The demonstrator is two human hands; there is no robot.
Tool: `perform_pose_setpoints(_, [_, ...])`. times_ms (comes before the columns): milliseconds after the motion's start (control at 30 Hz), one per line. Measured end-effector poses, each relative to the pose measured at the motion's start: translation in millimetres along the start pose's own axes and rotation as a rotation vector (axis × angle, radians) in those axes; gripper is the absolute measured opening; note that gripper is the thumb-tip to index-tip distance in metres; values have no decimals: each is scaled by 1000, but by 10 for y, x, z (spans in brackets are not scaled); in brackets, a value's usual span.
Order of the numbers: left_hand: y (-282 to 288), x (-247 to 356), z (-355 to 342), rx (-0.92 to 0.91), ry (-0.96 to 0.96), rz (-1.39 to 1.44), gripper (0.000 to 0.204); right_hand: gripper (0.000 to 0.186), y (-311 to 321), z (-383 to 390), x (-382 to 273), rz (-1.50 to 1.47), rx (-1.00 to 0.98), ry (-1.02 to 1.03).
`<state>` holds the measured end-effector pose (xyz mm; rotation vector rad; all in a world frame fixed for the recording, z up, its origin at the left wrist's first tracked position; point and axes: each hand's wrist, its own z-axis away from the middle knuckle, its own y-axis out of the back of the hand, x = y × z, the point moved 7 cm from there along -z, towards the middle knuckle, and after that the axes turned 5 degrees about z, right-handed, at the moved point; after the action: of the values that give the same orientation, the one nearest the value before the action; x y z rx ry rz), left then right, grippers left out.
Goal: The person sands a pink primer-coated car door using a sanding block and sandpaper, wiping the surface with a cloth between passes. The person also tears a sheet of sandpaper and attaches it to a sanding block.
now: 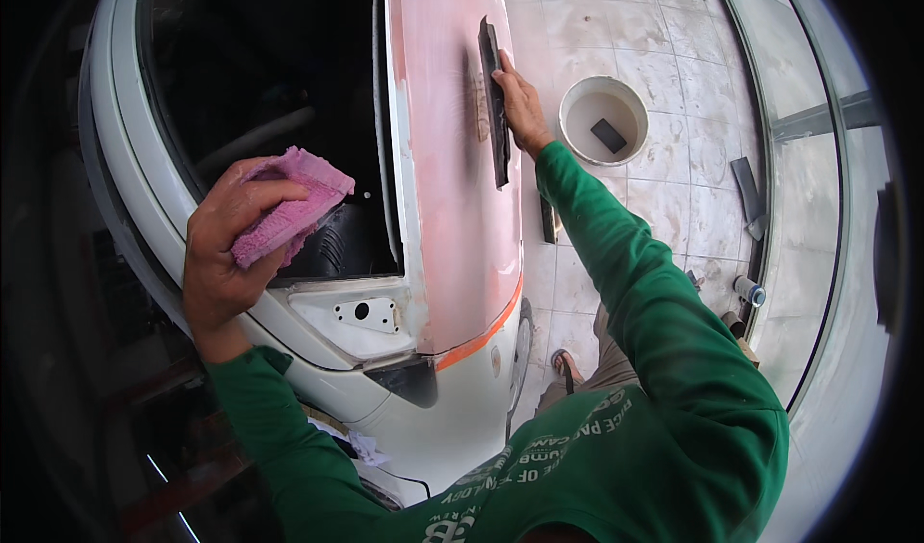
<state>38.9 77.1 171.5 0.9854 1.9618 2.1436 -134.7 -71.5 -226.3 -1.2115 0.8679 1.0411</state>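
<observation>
My left hand (219, 254) is closed round a folded pink cloth (294, 201), held up over the dark side window opening of a white vehicle. With my right hand (523, 105) I grip a long, thin black sanding block (492, 90). Its face is against or very close to the door panel (443, 187), which is coated in dull pink with an orange strip along one edge. Smeared pale marks show on the panel beside the block. A bare mirror mount plate (375, 314) sits at the window's near corner.
On the tiled floor (664, 206), right of the vehicle, stands a round white bucket (568, 134) of cloudy water with a small dark block (608, 136) in it. A dark flat strip (745, 192) and a blue-and-white can (749, 291) lie by the glass wall (813, 196).
</observation>
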Motion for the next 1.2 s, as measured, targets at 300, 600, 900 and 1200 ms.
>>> perform_pose_setpoints(300, [-953, -20, 34, 40, 375, -7, 42, 64, 4071, 1335, 302, -20, 436, -502])
perform_pose_setpoints(600, [-2180, -603, -838, -296, -189, -568, 8, 52, 7671, 3993, 128, -61, 881, -461])
perform_pose_setpoints(900, [-1730, -1446, -2636, -134, 329, -864, 20, 44, 7382, 3919, 398, -32, 754, -459])
perform_pose_setpoints(1200, [-2428, -895, -798, -110, 135, -742, 12, 52, 6668, 3201, -453, -224, 637, -429])
